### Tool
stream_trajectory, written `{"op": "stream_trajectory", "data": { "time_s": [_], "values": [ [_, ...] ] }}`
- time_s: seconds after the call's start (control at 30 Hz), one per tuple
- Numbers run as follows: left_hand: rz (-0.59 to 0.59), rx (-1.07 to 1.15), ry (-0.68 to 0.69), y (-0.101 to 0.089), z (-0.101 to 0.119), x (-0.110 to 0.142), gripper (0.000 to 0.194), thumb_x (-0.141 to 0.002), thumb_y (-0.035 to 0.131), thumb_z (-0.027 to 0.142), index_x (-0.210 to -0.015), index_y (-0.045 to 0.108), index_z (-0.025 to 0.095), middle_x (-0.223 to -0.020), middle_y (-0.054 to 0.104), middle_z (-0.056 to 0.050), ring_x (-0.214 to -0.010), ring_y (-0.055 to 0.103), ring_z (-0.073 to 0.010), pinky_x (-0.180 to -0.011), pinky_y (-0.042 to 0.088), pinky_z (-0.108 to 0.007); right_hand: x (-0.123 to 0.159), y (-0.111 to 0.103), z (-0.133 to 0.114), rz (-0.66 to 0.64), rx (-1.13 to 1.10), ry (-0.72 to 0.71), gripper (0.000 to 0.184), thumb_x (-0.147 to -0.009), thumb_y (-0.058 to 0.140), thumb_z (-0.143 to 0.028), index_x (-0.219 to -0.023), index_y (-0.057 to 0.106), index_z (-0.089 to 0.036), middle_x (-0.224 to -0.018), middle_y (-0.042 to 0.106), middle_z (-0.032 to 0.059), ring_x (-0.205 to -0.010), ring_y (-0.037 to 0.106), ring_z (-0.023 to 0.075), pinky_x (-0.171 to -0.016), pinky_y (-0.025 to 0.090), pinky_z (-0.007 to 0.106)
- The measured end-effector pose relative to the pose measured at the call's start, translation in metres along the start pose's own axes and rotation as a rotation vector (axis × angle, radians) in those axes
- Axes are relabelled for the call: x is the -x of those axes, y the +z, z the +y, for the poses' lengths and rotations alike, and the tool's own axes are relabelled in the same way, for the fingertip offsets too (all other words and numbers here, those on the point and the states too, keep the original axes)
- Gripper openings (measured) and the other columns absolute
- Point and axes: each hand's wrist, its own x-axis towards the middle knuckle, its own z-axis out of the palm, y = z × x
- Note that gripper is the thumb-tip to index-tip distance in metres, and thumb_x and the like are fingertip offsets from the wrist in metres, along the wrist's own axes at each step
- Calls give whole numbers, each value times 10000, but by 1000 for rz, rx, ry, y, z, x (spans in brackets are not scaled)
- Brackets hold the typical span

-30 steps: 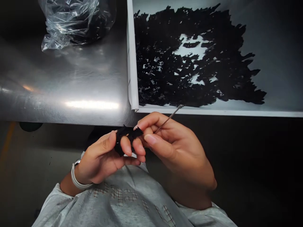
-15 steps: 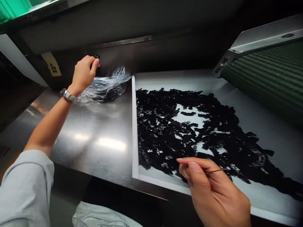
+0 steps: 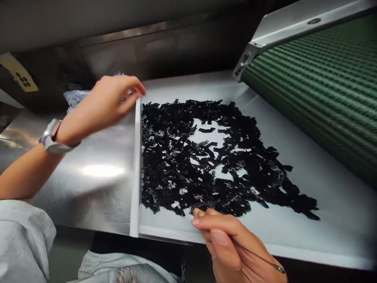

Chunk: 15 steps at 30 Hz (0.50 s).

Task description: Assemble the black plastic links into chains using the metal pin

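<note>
Basically, right hand point(image 3: 232, 245) has a pinching grip on slim metal rod point(image 3: 256, 255) over near rim of white tray point(image 3: 134, 188), probably light, stiff, smooth, best held mid-shaft; left hand point(image 3: 101, 105) loosely curled by far-left corner, can't tell if holding anything; jagged black pieces point(image 3: 165, 167) spread in tray, likely light plastic

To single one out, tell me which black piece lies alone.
The slender black piece in the largest gap of the pile: white tray surrounds it, while most others crowd together.
</note>
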Motion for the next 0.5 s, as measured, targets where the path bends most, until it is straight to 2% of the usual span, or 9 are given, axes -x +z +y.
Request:
{"op": "stream_trajectory", "data": {
  "time_s": [0.03, 0.1, 0.13, 0.17, 0.23, 0.33, 0.5],
  "values": [
    [-144, 63, 173, 8, 22, 8, 335, -1038, 477, 345, -1202, 722, 187, -1155, 782, -82, -1057, 708, -239, -993, 517, -376, 0, 1, -1, 0, -36, -17, 292, -1000, 661, -391, -765, 784, -268, -687, 729, 31, -681, 714, 218, -631, 543, 321],
    [-560, 43, 401, 29, 59, 19, 274, -1019, 556, 340, -1185, 735, 214, -1081, 794, -73, -953, 725, -246, -853, 535, -362, -2, 3, -2, -8, -86, -74, 278, -1007, 647, -345, -773, 776, -268, -651, 714, 11, -612, 682, 186, -586, 517, 303],
    [-696, -3, 457, 41, 71, 21, 319, -1004, 605, 379, -1249, 715, 207, -1147, 783, -95, -1001, 722, -270, -841, 534, -363, -3, 3, -1, -20, -94, -96, 280, -1012, 635, -330, -777, 771, -266, -641, 711, 4, -582, 659, 169, -558, 498, 290],
    [-760, -46, 478, 53, 81, 21, 406, -990, 634, 420, -1323, 678, 191, -1224, 760, -122, -1045, 714, -293, -843, 534, -368, -4, 3, -1, -33, -91, -108, 285, -1015, 626, -325, -775, 765, -264, -637, 712, -1, -544, 627, 152, -518, 466, 278],
    [-785, -109, 491, 73, 90, 16, 564, -980, 646, 469, -1436, 582, 143, -1332, 699, -174, -1132, 685, -330, -904, 531, -391, -6, 4, 0, -56, -67, -110, 301, -1020, 611, -322, -764, 753, -253, -641, 715, -1, -500, 581, 133, -464, 409, 266],
    [-770, -151, 497, 90, 96, 10, 527, -984, 639, 413, -1401, 576, 97, -1351, 670, -208, -1186, 648, -348, -978, 509, -413, -8, 3, 0, -79, -44, -123, 316, -1016, 604, -322, -743, 741, -240, -636, 715, 1, -484, 570, 126, -444, 393, 258],
    [-825, -161, 504, 86, 116, 17, 447, -969, 629, 306, -1357, 596, 87, -1265, 716, -218, -1224, 623, -361, -925, 526, -409, -11, 4, -2, -128, -31, -149, 320, -1002, 588, -309, -732, 741, -232, -634, 724, 12, -500, 619, 145, -466, 462, 258]
  ]
}}
